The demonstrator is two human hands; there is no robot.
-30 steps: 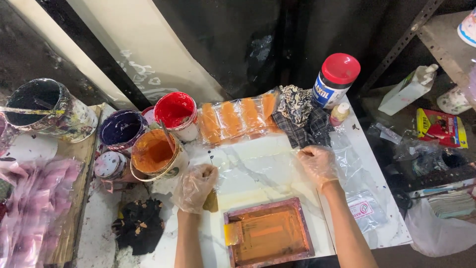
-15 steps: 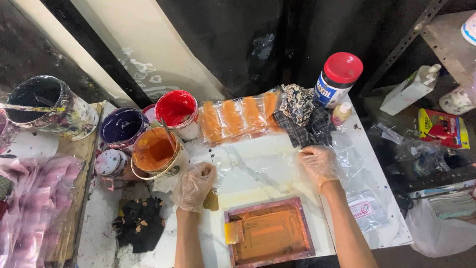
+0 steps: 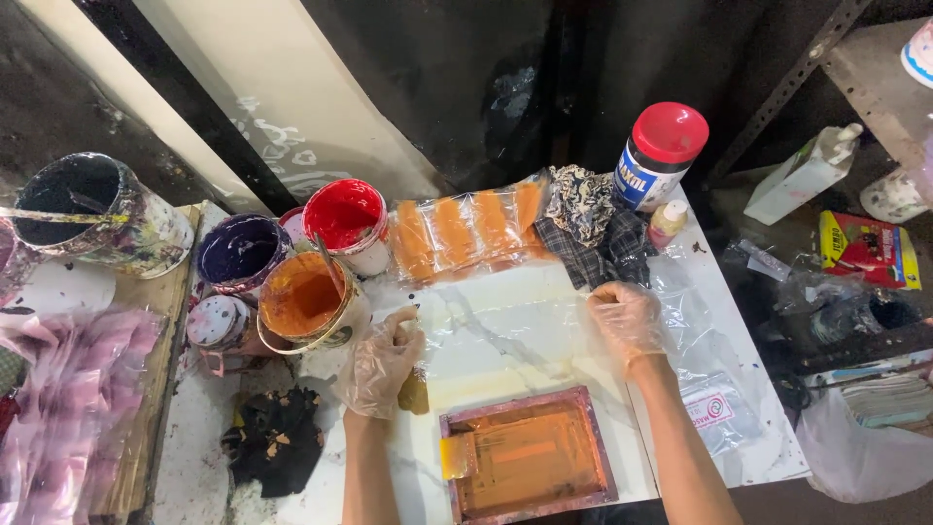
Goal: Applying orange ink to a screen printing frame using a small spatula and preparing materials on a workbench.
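Observation:
Both my hands wear thin clear gloves. My left hand (image 3: 381, 362) pinches the left edge of a clear plastic sheet (image 3: 505, 331) lying flat on the white marble-look table (image 3: 486, 389). My right hand (image 3: 627, 316) presses down on the sheet's right edge. Just below the sheet lies a small framed printing screen (image 3: 530, 459) stained orange. A pot of orange paint (image 3: 301, 301) with a stick in it stands just left of my left hand. Orange-printed plastic bags (image 3: 466, 228) lie beyond the sheet.
Pots of red paint (image 3: 345, 219) and dark purple paint (image 3: 238, 253) sit at the left, a black-stained bucket (image 3: 92, 209) further left. A red-lidded jar (image 3: 661, 156), patterned rags (image 3: 588, 228), a black rag (image 3: 277, 437), pink plastic bags (image 3: 58, 408) and loose clear bags (image 3: 719, 389) surround the work area.
Hardly anything differs. Both hands stay on the plastic sheet; the view has shifted very slightly.

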